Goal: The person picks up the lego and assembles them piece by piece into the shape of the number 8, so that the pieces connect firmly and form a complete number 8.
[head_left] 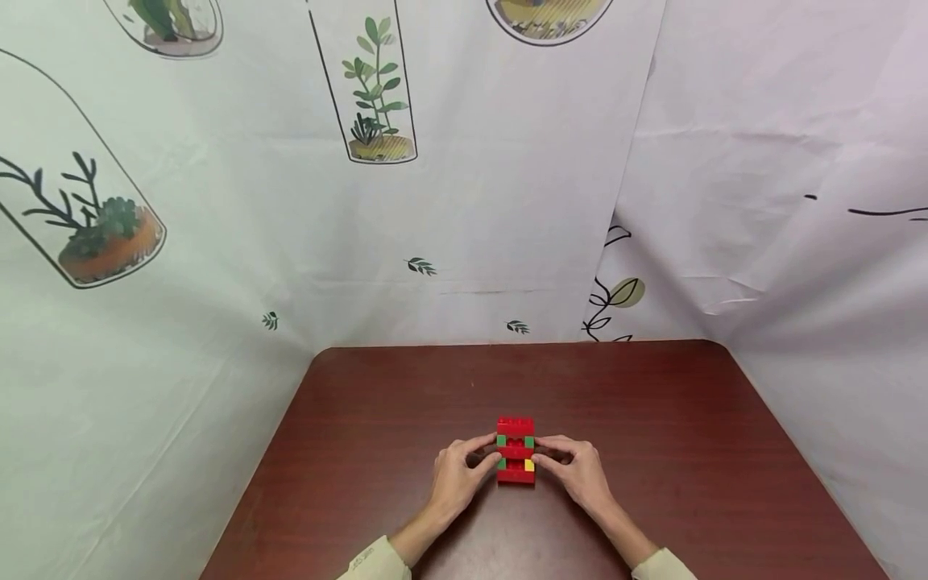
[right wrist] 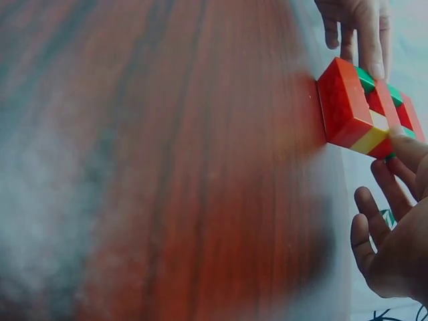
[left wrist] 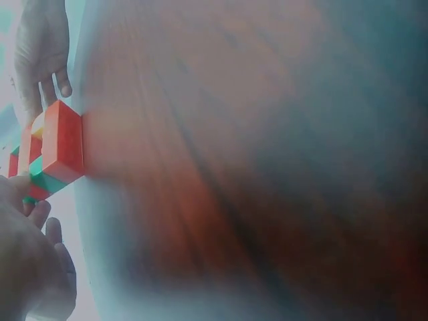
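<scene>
A small stack of toy building bricks (head_left: pixel 515 453) stands on the table in the head view, low and right of centre. Three red bricks run across it, with green bricks (right wrist: pixel 364 79) and one yellow brick (right wrist: pixel 366 142) set between them at the ends, leaving gaps in the middle. My left hand (head_left: pixel 455 477) holds the left side with thumb and forefinger. On the opposite side my right hand (head_left: pixel 582 475) grips it the same way, its thumb by the yellow brick. In the right wrist view the right hand's other fingers spread off the stack.
The dark reddish-brown table (head_left: pixel 362 419) has rounded far corners. White cloth (head_left: pixel 507 201) printed with plants in glass jars hangs behind it and along both sides.
</scene>
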Motion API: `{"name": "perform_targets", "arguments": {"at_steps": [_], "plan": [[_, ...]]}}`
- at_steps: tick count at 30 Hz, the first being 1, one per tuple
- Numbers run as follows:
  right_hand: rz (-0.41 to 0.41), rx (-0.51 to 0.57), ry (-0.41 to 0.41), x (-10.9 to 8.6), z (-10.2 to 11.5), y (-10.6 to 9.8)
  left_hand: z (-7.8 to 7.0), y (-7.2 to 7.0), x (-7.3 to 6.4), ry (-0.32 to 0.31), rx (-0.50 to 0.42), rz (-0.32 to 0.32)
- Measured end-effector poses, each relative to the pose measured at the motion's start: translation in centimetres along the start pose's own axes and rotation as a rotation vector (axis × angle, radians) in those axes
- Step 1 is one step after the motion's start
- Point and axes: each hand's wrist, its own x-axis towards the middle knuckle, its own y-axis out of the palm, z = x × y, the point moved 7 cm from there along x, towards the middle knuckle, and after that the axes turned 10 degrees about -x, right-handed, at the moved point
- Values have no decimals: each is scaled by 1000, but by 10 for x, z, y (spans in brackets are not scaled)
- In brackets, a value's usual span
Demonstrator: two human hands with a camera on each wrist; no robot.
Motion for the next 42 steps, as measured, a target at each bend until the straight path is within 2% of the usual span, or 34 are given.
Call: {"name": "perform_targets", "arguments": {"at_steps": [6,13,23,32,42], "plan": [[-6,-10,-9,1,-1,1,3,1,0,-9,16,-24],[12,-31,57,3,-5,3,4,2,0,-14,47,-54],[15,-81,73,3,-8,5,6,5,2,-32,48,-32],[7,-78,86,4,-10,6,10,7,2,-63,30,-29],[34,-74,131,4,-14,8,14,9,3,-105,6,-17]]}}
